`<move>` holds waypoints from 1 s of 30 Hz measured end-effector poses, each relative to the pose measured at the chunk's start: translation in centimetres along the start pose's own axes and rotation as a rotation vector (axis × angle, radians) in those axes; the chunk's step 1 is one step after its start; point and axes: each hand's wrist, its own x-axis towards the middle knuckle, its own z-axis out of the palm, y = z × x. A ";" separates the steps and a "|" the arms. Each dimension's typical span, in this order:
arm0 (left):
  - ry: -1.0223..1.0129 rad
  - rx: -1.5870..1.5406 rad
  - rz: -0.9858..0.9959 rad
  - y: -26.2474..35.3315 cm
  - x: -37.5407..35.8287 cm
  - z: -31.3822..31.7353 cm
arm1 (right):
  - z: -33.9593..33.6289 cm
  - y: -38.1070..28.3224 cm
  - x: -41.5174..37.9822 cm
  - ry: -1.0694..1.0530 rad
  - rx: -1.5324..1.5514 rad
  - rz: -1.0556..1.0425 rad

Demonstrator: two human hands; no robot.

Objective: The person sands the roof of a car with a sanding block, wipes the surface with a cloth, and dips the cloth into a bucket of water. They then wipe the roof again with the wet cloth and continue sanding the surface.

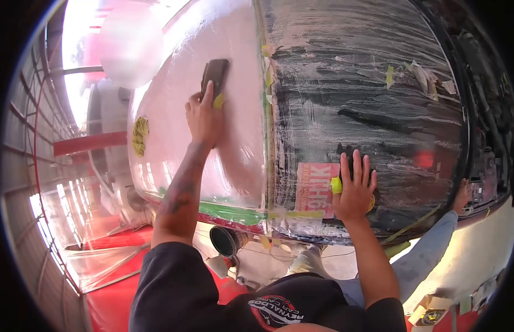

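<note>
In the head view, the left hand has its grip clamped on the lower end of a dark block, which lies on the pale panel — 1 digit reaches along it, probably to steer and press evenly. The right hand grips nothing: its fingers spread apart against the dark streaked surface, by a red printed sheet, likely bracing the forward lean. Tape follows the seam, perhaps guarding that edge.

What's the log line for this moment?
left hand: gripping dark block, on pink panel | right hand: open on streaked dark surface
</note>
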 end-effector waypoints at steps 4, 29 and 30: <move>0.007 -0.021 0.210 4.2 -11.1 -2.9 | -0.1 0.1 0.4 -0.016 0.048 0.018; -0.170 0.136 -0.121 11.7 24.7 5.1 | 0.5 0.7 0.5 -0.029 0.017 0.024; -0.192 0.115 -0.096 11.2 23.9 4.5 | 0.1 0.2 0.0 -0.052 0.036 0.031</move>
